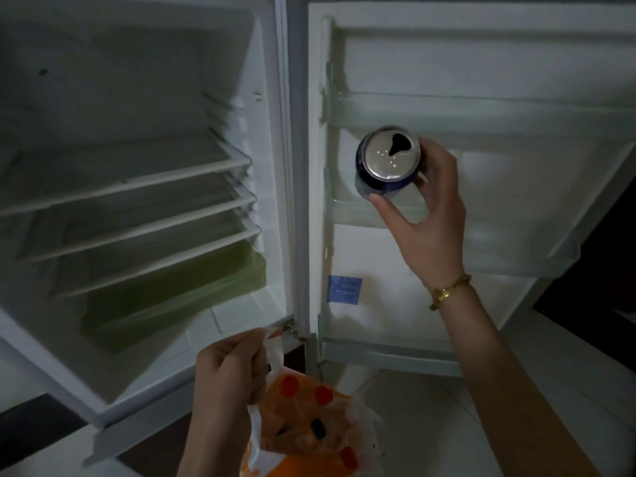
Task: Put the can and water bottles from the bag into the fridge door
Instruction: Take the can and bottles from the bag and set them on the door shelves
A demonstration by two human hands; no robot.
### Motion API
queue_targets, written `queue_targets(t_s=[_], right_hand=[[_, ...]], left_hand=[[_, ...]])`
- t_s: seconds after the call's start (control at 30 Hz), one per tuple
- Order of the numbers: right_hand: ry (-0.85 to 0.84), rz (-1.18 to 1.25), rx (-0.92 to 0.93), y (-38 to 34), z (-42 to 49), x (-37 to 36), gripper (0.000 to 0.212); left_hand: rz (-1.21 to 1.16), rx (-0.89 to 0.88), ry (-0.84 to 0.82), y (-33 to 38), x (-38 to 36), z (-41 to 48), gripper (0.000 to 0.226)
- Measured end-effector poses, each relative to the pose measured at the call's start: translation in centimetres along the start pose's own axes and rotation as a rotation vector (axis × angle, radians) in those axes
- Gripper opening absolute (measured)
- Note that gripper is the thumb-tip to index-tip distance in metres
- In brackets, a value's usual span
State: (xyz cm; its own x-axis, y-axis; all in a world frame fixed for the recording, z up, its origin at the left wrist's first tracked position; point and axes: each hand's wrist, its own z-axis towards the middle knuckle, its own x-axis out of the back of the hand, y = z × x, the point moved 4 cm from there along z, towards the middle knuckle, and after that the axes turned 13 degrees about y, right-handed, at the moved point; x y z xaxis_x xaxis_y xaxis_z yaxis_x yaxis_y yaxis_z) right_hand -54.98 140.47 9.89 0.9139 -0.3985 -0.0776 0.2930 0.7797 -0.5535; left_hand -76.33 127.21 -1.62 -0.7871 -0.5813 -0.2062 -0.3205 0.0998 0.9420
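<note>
My right hand (421,215) grips a blue can (387,160) with a silver top, upright, its opening showing. The can hangs just above the left end of the middle shelf (347,210) of the open fridge door (516,36). My left hand (229,376) is closed on the white handles of an orange bag (309,421) with red dots, held low in front of the fridge. What is inside the bag is hidden, and no water bottles show.
The fridge body (137,98) stands open on the left with several bare glass shelves and a greenish drawer (179,294) at the bottom. The door has an upper shelf (481,111) and a bottom shelf (385,352). Pale floor tiles (430,425) lie below.
</note>
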Motion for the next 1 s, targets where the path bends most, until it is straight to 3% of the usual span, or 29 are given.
queue_targets(t_s=[0.53, 0.73, 1.0], right_hand=[[-0.08, -0.369, -0.148, 4.0, 1.3, -4.0, 0.064], [-0.067, -0.451, -0.183, 4.2, 1.6, -4.6, 0.064], [-0.078, -0.487, -0.273, 4.7, 1.3, -4.0, 0.07]], left_hand=[[0.003, -0.021, 0.059, 0.6, 1.1, 2.7, 0.034], [0.018, -0.032, 0.075, 0.7, 1.4, 3.4, 0.018], [0.093, -0.055, -0.018, 1.0, 1.8, 3.7, 0.033]])
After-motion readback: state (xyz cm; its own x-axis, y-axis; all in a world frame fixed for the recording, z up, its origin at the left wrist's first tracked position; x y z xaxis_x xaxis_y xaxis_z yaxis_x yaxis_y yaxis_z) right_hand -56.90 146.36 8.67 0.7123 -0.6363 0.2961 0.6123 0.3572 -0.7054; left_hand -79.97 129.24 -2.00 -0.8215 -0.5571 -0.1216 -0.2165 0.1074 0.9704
